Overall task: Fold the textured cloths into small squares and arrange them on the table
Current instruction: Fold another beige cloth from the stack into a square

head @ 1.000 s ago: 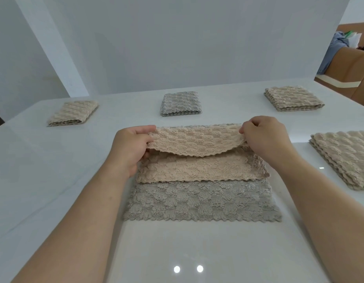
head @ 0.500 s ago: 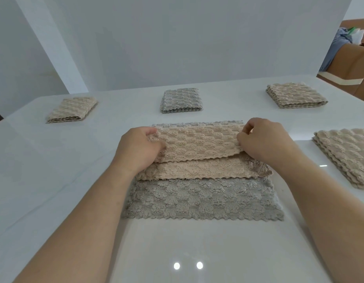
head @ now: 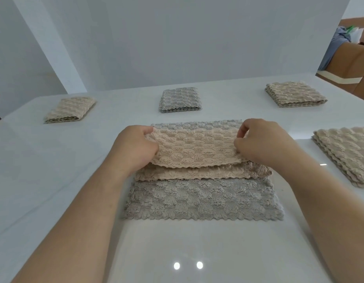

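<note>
A beige textured cloth (head: 194,148) lies folded toward me across the middle of the white table (head: 44,170), on top of a flat grey cloth (head: 201,199). My left hand (head: 134,150) grips the folded beige flap at its left end, and my right hand (head: 260,141) pinches it at the right end. The flap's scalloped edge sits just short of the beige cloth's near edge (head: 197,174). Folded squares lie along the far side: a beige one (head: 69,109) at left, a grey one (head: 180,100) in the middle, a beige one (head: 295,94) at right.
A stack of beige cloths (head: 348,154) lies at the right edge of the table. A pale wall stands behind the table. Brown furniture with a blue garment (head: 340,50) shows at the far right.
Both hands have carried the beige cloth's far edge toward me and lowered it, so the fold lies nearly flat; the grey cloth's far edge is now uncovered.
</note>
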A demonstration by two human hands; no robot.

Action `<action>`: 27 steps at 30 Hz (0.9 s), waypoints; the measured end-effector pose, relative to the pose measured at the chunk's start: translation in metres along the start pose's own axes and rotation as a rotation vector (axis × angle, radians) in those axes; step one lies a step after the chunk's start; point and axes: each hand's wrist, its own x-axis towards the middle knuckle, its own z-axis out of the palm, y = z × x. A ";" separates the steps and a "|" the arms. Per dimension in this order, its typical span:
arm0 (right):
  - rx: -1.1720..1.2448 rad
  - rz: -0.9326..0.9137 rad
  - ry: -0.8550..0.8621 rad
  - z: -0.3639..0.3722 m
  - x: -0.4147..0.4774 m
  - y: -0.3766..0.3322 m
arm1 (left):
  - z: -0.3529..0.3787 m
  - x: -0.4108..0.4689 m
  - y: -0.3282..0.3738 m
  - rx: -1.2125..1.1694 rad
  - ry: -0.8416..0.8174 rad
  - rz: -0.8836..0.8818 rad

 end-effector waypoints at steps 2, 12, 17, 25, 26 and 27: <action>-0.033 -0.001 -0.011 0.000 -0.001 0.000 | -0.001 -0.003 0.001 0.081 -0.010 0.013; -0.158 0.004 -0.044 -0.003 -0.005 -0.005 | -0.002 -0.005 0.002 0.177 -0.054 0.009; -0.222 0.012 -0.036 -0.005 -0.008 -0.007 | -0.002 -0.006 0.003 0.210 -0.072 0.010; -0.262 -0.002 -0.058 -0.004 -0.011 -0.009 | -0.001 -0.004 -0.001 0.321 -0.112 0.013; -0.266 -0.003 -0.058 -0.004 -0.011 -0.008 | -0.001 -0.003 -0.001 0.330 -0.107 0.014; -0.271 -0.005 -0.055 -0.003 -0.010 -0.008 | -0.001 -0.003 -0.002 0.341 -0.110 0.015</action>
